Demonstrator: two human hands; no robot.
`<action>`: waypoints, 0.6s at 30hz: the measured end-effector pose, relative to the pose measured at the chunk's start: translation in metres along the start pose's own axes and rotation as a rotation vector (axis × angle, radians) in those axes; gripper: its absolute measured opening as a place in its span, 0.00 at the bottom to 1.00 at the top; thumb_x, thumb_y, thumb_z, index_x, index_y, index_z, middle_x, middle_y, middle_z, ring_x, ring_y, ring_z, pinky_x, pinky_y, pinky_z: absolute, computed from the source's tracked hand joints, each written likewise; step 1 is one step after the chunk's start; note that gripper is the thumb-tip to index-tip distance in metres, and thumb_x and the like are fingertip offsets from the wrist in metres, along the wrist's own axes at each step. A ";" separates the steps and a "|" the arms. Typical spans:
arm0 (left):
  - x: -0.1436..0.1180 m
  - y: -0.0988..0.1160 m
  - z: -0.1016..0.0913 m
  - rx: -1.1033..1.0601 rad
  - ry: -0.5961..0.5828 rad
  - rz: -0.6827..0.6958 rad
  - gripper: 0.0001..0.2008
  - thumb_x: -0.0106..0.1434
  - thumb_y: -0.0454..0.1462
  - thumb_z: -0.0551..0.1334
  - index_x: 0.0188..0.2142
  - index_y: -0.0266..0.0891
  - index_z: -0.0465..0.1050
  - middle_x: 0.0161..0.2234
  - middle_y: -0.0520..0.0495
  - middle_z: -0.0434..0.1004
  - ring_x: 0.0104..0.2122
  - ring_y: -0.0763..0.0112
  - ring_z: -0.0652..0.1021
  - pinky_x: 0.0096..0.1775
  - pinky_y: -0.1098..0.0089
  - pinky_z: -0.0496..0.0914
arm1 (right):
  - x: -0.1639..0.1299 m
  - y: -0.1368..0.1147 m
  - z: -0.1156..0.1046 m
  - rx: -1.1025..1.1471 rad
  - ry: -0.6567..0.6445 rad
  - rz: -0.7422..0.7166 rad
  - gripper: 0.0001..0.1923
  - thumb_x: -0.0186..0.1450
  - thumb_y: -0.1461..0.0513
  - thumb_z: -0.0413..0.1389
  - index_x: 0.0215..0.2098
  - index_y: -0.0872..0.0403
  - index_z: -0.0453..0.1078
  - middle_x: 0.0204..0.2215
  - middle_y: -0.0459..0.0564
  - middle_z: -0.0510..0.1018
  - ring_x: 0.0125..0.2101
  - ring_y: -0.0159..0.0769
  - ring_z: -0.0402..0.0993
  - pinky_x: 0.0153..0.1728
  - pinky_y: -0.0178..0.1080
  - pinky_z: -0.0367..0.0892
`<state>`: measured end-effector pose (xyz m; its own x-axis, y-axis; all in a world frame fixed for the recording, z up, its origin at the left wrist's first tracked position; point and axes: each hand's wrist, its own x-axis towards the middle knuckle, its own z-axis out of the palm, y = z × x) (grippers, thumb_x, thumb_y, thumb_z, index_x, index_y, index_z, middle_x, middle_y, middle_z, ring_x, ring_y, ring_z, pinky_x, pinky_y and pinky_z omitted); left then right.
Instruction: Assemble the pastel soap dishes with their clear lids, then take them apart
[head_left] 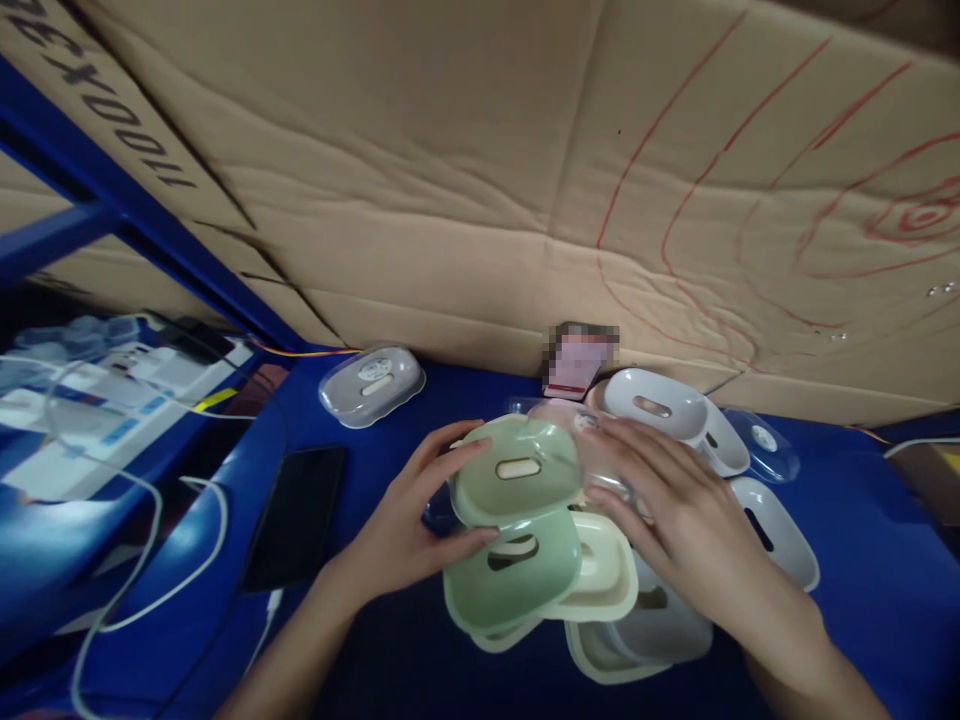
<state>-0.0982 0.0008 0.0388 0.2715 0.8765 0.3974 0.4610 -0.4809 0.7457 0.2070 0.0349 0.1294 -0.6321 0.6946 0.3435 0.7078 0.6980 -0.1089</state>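
Centrally, the left hand [409, 530] clasped the rim of a smooth, pale green oval lid [516, 470], thumb above and fingers beneath, holding it tilted over a matching green tray [510, 575]. The right hand [667, 510] lay flat and unclenched, grasping nothing, on a clear plastic lid [600, 455] among heaped cream and white glossy dishes [776, 530]. A cardboard wall [480, 180] stood close behind the pile. Open blue tabletop [885, 580] lay to the right; at left, a black phone [296, 515] and a lone grey lidded dish [371, 383] sat well apart.
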 end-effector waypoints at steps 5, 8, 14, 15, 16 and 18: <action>0.001 0.003 0.003 -0.034 0.016 0.023 0.41 0.63 0.48 0.76 0.71 0.56 0.62 0.67 0.38 0.67 0.65 0.46 0.73 0.62 0.48 0.75 | -0.001 -0.012 0.010 0.008 -0.077 -0.130 0.25 0.78 0.51 0.56 0.70 0.50 0.67 0.70 0.58 0.70 0.71 0.54 0.63 0.70 0.66 0.56; 0.001 0.004 0.007 -0.036 0.019 0.051 0.40 0.64 0.48 0.75 0.71 0.57 0.61 0.67 0.38 0.66 0.65 0.48 0.73 0.62 0.48 0.75 | 0.009 -0.017 0.021 0.127 -0.105 -0.216 0.18 0.79 0.54 0.54 0.63 0.50 0.73 0.65 0.53 0.77 0.70 0.47 0.65 0.72 0.61 0.52; 0.002 0.004 0.006 -0.015 0.052 0.064 0.40 0.66 0.45 0.74 0.72 0.61 0.59 0.69 0.39 0.64 0.67 0.46 0.72 0.62 0.44 0.75 | 0.018 -0.017 0.030 0.201 -0.056 -0.196 0.17 0.79 0.53 0.55 0.61 0.51 0.74 0.56 0.52 0.83 0.61 0.43 0.75 0.73 0.61 0.52; 0.001 0.004 0.005 -0.014 0.060 0.063 0.40 0.66 0.45 0.74 0.72 0.61 0.59 0.69 0.39 0.64 0.67 0.46 0.71 0.62 0.44 0.74 | 0.017 -0.017 0.031 0.192 -0.078 -0.197 0.21 0.78 0.51 0.55 0.65 0.52 0.71 0.57 0.53 0.82 0.62 0.43 0.75 0.73 0.61 0.52; 0.001 0.004 0.005 -0.010 0.068 0.064 0.40 0.66 0.45 0.74 0.72 0.62 0.59 0.69 0.39 0.64 0.67 0.46 0.71 0.62 0.44 0.74 | 0.017 -0.018 0.034 0.189 -0.089 -0.198 0.23 0.79 0.51 0.55 0.66 0.52 0.70 0.58 0.54 0.82 0.62 0.43 0.75 0.73 0.61 0.51; 0.001 0.002 0.005 -0.005 0.083 0.066 0.40 0.66 0.44 0.74 0.72 0.61 0.59 0.69 0.39 0.64 0.68 0.47 0.71 0.63 0.44 0.74 | 0.016 -0.020 0.040 0.185 -0.073 -0.190 0.19 0.80 0.55 0.53 0.65 0.52 0.71 0.58 0.53 0.82 0.60 0.41 0.76 0.74 0.59 0.49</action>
<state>-0.0927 0.0005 0.0381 0.2304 0.8414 0.4889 0.4398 -0.5382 0.7190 0.1696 0.0391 0.1000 -0.7739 0.5541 0.3067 0.5089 0.8324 -0.2196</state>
